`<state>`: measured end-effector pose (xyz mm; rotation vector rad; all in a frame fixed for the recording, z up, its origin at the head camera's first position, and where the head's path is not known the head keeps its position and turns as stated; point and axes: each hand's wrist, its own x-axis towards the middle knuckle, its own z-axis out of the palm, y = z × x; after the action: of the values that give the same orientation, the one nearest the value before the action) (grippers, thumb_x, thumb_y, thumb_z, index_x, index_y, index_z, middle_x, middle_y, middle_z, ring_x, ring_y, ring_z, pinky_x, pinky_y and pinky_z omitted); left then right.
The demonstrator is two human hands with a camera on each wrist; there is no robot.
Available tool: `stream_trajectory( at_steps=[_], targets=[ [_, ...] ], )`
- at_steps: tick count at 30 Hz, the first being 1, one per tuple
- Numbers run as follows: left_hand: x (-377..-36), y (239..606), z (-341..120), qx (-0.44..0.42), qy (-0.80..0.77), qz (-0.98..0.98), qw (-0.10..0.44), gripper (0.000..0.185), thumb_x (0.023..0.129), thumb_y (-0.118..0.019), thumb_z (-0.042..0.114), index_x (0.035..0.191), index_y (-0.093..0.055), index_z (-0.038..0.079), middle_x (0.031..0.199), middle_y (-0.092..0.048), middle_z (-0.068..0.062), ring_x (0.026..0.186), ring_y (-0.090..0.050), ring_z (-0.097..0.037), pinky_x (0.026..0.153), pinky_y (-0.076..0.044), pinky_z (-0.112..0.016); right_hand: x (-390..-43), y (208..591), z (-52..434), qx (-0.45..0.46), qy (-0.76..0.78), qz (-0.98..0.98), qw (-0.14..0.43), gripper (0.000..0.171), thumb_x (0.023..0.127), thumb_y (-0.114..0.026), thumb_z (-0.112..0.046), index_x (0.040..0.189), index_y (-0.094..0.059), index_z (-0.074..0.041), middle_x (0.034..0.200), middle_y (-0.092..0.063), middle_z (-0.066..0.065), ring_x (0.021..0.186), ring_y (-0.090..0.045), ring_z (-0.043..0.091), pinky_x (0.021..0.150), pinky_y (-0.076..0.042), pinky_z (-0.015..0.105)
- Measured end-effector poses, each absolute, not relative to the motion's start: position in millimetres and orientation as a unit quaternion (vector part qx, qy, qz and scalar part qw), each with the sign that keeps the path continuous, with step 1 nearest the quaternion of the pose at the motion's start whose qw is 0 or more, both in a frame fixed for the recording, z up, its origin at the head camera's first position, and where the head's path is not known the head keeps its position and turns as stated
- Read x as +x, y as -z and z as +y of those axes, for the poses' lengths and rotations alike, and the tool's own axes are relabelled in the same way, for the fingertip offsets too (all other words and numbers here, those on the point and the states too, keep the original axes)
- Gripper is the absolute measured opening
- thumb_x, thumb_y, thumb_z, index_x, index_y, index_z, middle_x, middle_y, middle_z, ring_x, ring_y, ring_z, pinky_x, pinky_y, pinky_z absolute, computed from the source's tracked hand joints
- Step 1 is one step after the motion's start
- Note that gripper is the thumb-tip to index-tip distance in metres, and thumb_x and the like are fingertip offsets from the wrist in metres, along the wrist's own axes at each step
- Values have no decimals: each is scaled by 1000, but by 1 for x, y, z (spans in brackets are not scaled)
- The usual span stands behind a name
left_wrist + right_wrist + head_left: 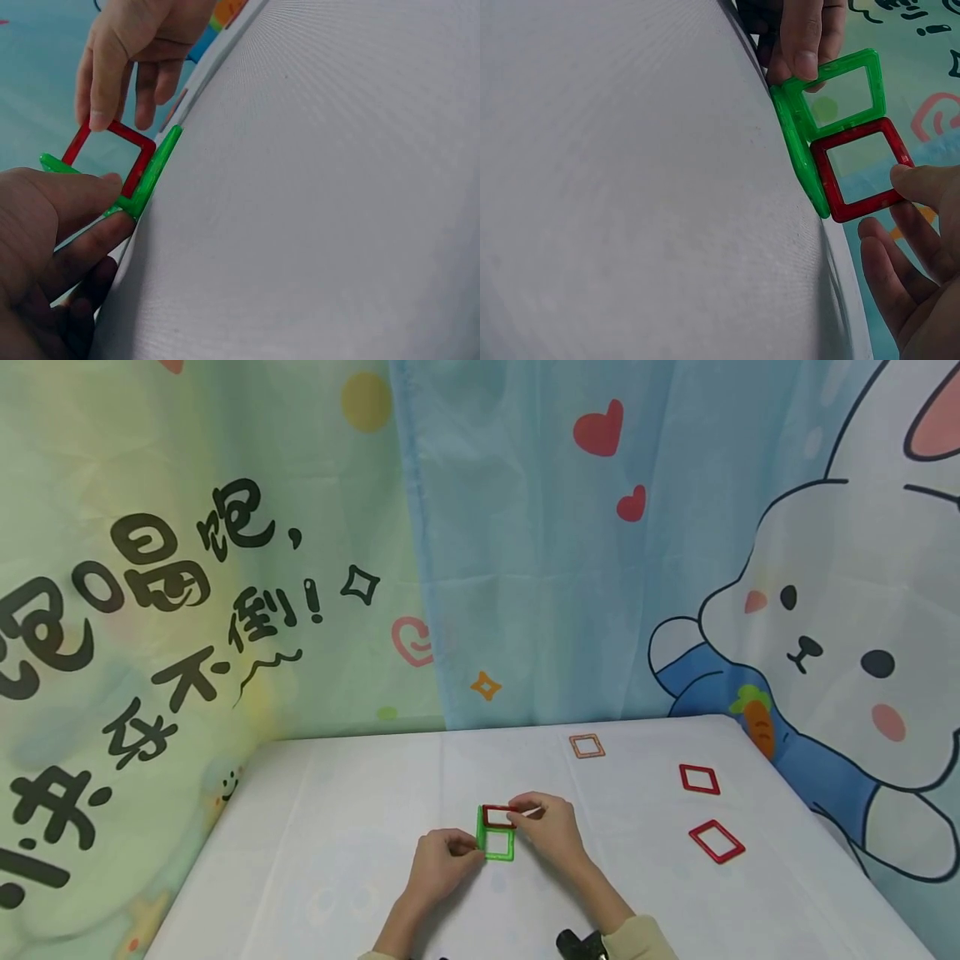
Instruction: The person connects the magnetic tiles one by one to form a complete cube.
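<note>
My left hand [446, 867] pinches a green square magnetic tile [877, 84] between thumb and fingers. This open-centred tile stands upright on a second green tile [804, 166], which lies flat on the white table. With thumb and fingertips, my right hand [553, 832] holds a red square magnetic tile [865, 207] by its outer edge. In the right wrist view the red tile stands beside the upright green one, their edges meeting, with its lower side along the flat green tile. My left fingers [94, 244] hide part of the green tiles in the left wrist view.
Two more red square tiles [699, 790] [717, 842] lie apart at the table's right. An orange square tile [587, 756] lies near the back edge of the white table [345, 802]. Behind hangs a printed curtain [525, 610]. A black object [581, 946] sits by the right wrist.
</note>
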<state>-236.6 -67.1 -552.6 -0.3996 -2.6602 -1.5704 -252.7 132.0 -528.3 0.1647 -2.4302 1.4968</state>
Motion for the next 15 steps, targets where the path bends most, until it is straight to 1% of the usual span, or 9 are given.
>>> stream_trajectory(
  at_steps=[4, 8, 15],
  targets=[
    [-237, 552, -68, -135, 500, -855, 2, 5, 81, -75, 9, 86, -74, 9, 73, -68, 7, 66, -63, -6, 64, -51, -26, -252, 528, 132, 52, -513, -845, 141, 18, 78, -79, 0, 94, -73, -2, 80, -69, 2, 69, -64, 16, 62, -51, 25],
    [-239, 549, -72, -140, 497, -856, -5, 10, 84, -68, 4, 91, -74, 8, 73, -66, 7, 67, -59, -8, 63, -49, -27, -252, 527, 132, 49, -504, -852, 134, 17, 78, -79, -1, 94, -73, -3, 81, -69, 1, 69, -63, 15, 63, -51, 25],
    [-255, 542, -79, -156, 489, -858, -15, 13, 91, -65, 8, 100, -72, 5, 79, -66, 5, 72, -59, -10, 63, -48, -27, -255, 528, 134, 49, -491, -861, 123, 16, 78, -79, -1, 92, -72, -4, 81, -68, 1, 69, -63, 13, 63, -51, 28]
  ],
)
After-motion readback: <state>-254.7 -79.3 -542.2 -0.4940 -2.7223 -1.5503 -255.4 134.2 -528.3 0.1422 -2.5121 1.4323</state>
